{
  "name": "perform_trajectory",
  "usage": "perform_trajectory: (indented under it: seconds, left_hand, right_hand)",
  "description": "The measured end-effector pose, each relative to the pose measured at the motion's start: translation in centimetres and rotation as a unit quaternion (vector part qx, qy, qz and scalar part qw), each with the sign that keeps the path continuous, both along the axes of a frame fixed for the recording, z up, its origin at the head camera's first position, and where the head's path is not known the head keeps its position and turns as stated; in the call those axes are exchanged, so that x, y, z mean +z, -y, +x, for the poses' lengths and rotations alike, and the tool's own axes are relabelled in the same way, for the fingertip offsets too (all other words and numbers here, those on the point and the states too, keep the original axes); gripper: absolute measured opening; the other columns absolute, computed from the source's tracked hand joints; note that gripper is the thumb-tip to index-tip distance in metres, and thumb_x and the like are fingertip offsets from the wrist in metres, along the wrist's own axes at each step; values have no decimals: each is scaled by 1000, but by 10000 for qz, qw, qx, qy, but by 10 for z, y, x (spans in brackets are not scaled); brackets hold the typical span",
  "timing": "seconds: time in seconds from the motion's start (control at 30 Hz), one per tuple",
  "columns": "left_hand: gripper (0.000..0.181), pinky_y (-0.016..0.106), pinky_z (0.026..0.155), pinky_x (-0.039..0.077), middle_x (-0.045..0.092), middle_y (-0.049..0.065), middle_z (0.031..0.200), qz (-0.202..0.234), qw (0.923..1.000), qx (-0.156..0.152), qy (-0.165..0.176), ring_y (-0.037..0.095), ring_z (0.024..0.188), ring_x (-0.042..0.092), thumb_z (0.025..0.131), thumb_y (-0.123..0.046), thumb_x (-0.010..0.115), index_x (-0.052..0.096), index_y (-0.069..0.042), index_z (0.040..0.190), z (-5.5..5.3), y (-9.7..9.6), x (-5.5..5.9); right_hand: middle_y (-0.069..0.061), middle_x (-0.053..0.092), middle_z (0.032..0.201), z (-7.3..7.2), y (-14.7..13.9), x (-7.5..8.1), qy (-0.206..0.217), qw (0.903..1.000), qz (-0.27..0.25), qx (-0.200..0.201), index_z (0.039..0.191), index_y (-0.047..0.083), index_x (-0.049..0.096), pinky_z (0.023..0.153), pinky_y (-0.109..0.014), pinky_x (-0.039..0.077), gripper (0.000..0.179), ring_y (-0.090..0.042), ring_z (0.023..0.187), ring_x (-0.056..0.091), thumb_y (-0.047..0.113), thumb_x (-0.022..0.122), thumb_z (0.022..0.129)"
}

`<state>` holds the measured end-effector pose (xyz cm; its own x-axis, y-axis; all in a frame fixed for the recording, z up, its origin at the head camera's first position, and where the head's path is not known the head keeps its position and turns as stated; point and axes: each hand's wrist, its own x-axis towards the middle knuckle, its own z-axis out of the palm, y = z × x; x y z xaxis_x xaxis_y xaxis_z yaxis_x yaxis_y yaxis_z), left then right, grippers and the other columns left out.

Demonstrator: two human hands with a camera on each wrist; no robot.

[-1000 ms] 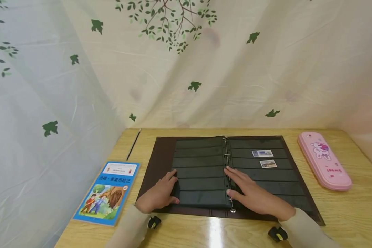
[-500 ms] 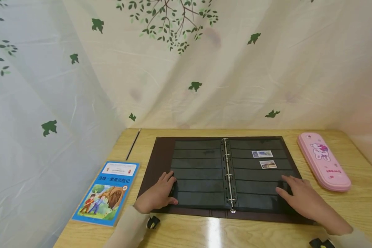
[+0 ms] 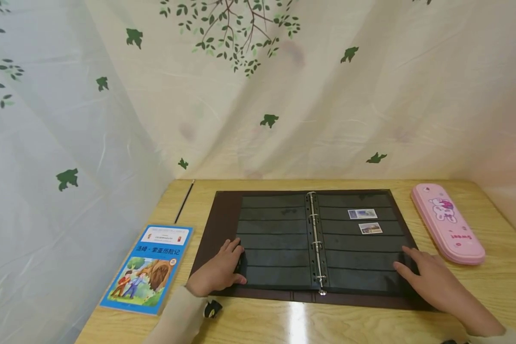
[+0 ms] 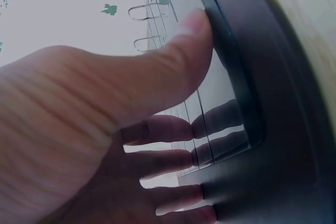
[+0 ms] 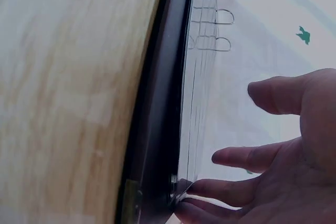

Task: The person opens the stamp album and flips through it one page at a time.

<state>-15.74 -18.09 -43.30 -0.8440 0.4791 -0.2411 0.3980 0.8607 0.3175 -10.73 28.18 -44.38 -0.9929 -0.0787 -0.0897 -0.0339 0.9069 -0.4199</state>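
Observation:
A brown ring-binder stamp album (image 3: 221, 215) lies open on the table, its black pocket pages flat on both sides of the metal rings (image 3: 316, 245). Two stamps show in the right page's pockets, a bluish one (image 3: 362, 214) above a brownish one (image 3: 370, 228). My left hand (image 3: 217, 271) rests at the left page's outer edge; in the left wrist view its thumb (image 4: 191, 27) touches the page's rim and its fingers reach the page and cover. Over the album's lower right edge is my right hand (image 3: 436, 282), fingers extended, fingertips close to the page's outer side and holding nothing.
To the left lies a blue picture-covered book (image 3: 148, 267), with a thin dark pencil (image 3: 185, 200) beyond it. A pink pencil case (image 3: 448, 223) lies right of the album. A pale leaf-patterned curtain (image 3: 223, 119) stands behind the wooden table (image 3: 258, 317).
My right hand has moved from the rings to the album's right edge. The left page has settled flat, leaving the rings uncovered. The left hand stays nearly in place.

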Motion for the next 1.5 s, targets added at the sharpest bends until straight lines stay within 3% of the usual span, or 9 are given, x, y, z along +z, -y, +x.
perform_trajectory:
  seconds: [0.43,0.57,0.67,0.77,0.9,1.07,1.3,1.37,1.5]
  left_hand:
    - [70,52,104,28,23,25,149,-31,10000,42,9,46,137,16,83,-28,73,41,4,135,1,-1,0]
    - [69,52,104,28,23,25,149,-19,10000,53,15,45,137,16,83,-28,73,41,4,135,2,-1,0]
    - [69,52,104,28,23,25,149,9,10000,67,7,45,137,16,83,-28,73,41,4,135,2,-1,-1]
    - [69,53,104,28,23,25,149,26,10000,69,-6,46,137,16,83,-28,73,41,4,135,3,0,-1]
    - [69,53,103,29,23,25,149,5,10000,54,1,46,137,16,83,-28,73,41,4,135,2,0,-1]
    - [69,52,103,29,23,25,149,-36,10000,64,-14,45,137,16,83,-28,74,41,3,135,2,-1,-1]
    - [68,50,103,31,22,23,150,-132,9998,112,-38,44,137,16,83,-29,73,41,1,134,2,-2,-2]
    - [68,50,103,31,22,23,150,-147,9998,123,-42,44,137,16,82,-29,73,42,1,134,3,-3,-1]
    - [68,50,102,32,23,23,150,-135,9998,136,-40,44,137,16,82,-29,74,42,2,134,4,-3,1]
  right_hand:
    - [-36,31,140,17,5,26,-514,9934,-998,246,142,-3,38,88,-70,26,62,-56,124,28,39,50,98]
    - [-17,31,149,23,12,39,-715,9855,-1413,615,145,14,40,98,-62,27,50,-36,136,26,33,49,99]
    - [-6,30,151,24,18,45,-974,9730,-1799,1071,145,21,41,107,-28,26,44,-9,137,22,21,47,101]
    - [-4,29,152,23,25,47,-1263,9535,-2212,1613,146,19,38,93,-4,22,48,1,135,21,6,42,101]
    - [-9,24,154,18,35,51,-1456,9305,-2560,2177,149,11,30,98,-8,21,53,-7,139,20,-5,36,99]
    - [-13,19,155,11,48,58,-1729,9111,-2805,2477,151,6,23,101,-11,17,49,-16,141,15,4,31,103]
    - [-24,14,153,-3,69,70,-2291,8451,-3634,3182,149,-6,13,101,-20,26,55,-26,139,20,29,19,106]
    - [-23,14,153,-5,75,70,-2276,8411,-3693,3231,149,-4,11,102,-20,25,57,-22,138,24,31,18,106]
    - [-19,14,154,-8,87,64,-2073,8489,-3555,3317,151,-1,9,103,-19,24,57,-19,137,26,34,17,106]
